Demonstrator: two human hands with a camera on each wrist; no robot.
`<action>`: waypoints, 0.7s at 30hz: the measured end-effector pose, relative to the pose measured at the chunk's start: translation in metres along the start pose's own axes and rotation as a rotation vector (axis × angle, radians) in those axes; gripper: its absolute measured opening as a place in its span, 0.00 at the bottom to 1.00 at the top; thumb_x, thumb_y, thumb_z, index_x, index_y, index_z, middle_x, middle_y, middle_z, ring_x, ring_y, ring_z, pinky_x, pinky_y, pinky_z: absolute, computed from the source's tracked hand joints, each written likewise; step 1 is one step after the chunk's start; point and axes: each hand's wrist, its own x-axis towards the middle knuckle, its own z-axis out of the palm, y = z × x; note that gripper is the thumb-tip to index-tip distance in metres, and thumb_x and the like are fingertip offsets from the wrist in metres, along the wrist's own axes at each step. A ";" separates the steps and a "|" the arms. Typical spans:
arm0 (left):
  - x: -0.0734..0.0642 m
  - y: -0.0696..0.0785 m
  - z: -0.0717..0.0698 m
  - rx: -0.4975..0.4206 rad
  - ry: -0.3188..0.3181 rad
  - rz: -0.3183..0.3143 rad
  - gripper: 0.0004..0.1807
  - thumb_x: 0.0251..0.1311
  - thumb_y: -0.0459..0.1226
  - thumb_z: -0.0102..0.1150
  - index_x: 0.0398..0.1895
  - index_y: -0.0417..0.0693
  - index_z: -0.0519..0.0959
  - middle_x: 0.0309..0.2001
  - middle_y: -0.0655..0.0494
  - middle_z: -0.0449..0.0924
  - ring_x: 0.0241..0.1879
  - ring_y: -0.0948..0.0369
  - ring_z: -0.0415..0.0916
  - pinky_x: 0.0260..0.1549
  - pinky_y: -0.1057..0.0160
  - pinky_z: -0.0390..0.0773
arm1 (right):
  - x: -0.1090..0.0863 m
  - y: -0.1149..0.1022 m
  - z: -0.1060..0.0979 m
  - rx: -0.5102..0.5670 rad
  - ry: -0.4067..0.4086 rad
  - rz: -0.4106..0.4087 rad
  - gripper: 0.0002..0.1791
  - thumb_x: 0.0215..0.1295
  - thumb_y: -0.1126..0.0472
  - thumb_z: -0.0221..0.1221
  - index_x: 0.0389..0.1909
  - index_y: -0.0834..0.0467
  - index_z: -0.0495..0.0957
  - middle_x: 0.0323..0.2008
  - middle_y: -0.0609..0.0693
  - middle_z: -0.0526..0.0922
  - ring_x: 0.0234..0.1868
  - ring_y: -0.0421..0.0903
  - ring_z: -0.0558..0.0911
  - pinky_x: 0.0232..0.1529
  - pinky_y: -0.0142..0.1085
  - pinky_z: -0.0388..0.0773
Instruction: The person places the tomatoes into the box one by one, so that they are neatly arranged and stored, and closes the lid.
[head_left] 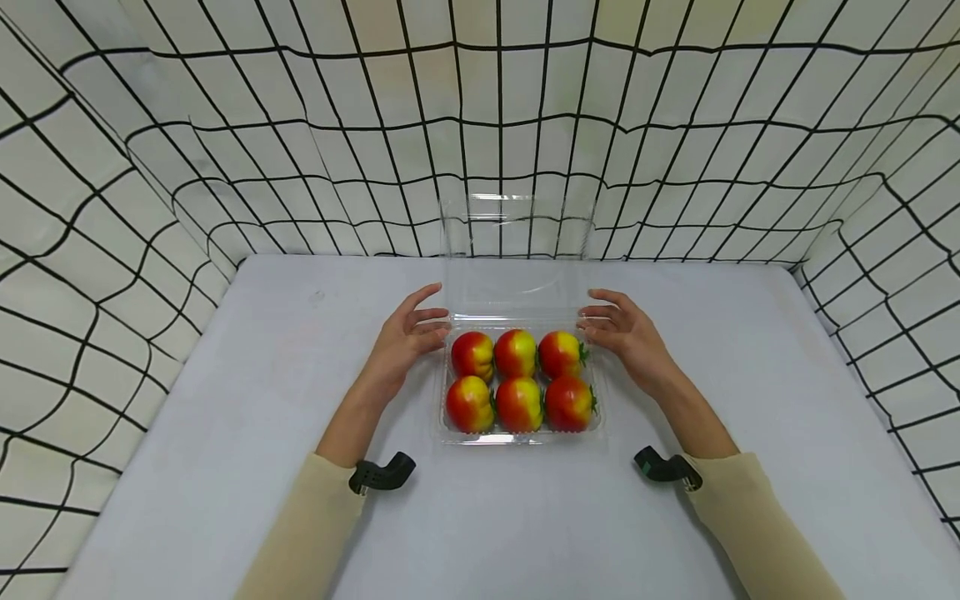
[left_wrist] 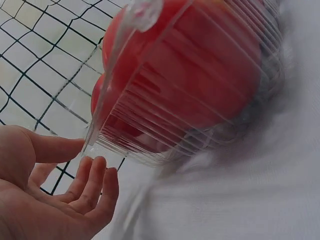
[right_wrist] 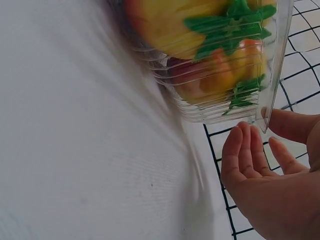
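A clear plastic clamshell box (head_left: pixel 525 440) sits on the table with its lid (head_left: pixel 517 287) raised at the back. Inside are several red-and-yellow tomatoes (head_left: pixel 519 404) with green leafy tops, in two rows of three. My left hand (head_left: pixel 401 342) is at the box's back left corner, thumb at the rim and fingers loosely bent just outside it in the left wrist view. At the back right corner is my right hand (head_left: pixel 626 337), its thumb by the rim (right_wrist: pixel 274 75) and its fingers slightly curved below. Neither hand visibly pinches the plastic.
A white table (head_left: pixel 517 517) lies under the box. Black grid netting (head_left: pixel 498 125) over pale walls surrounds the table at the back and sides. Black wrist mounts (head_left: pixel 382 472) are worn at both sleeve cuffs.
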 end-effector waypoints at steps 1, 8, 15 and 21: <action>0.000 0.001 0.000 0.013 0.005 0.015 0.39 0.69 0.30 0.60 0.81 0.62 0.61 0.72 0.41 0.71 0.69 0.45 0.74 0.65 0.54 0.81 | 0.000 0.000 0.000 -0.003 0.004 -0.016 0.34 0.75 0.67 0.57 0.78 0.58 0.58 0.69 0.68 0.70 0.56 0.36 0.83 0.57 0.24 0.82; 0.003 0.015 0.000 0.038 0.014 0.110 0.38 0.70 0.31 0.60 0.80 0.61 0.63 0.74 0.43 0.69 0.70 0.46 0.74 0.66 0.52 0.81 | -0.001 -0.008 -0.002 -0.048 0.028 -0.086 0.34 0.73 0.70 0.58 0.77 0.52 0.62 0.66 0.65 0.72 0.59 0.42 0.81 0.57 0.24 0.82; 0.004 0.032 0.001 0.032 0.051 0.174 0.36 0.71 0.31 0.60 0.80 0.59 0.64 0.72 0.44 0.70 0.69 0.46 0.73 0.56 0.70 0.83 | 0.000 -0.029 -0.004 -0.110 0.090 -0.118 0.32 0.74 0.65 0.57 0.77 0.55 0.64 0.65 0.53 0.75 0.67 0.49 0.76 0.58 0.19 0.77; 0.005 0.044 0.005 -0.013 0.078 0.240 0.36 0.71 0.30 0.59 0.79 0.61 0.65 0.70 0.39 0.70 0.69 0.44 0.71 0.51 0.74 0.82 | 0.002 -0.046 -0.003 -0.043 0.132 -0.209 0.31 0.73 0.66 0.59 0.75 0.57 0.66 0.61 0.48 0.77 0.62 0.44 0.77 0.57 0.21 0.80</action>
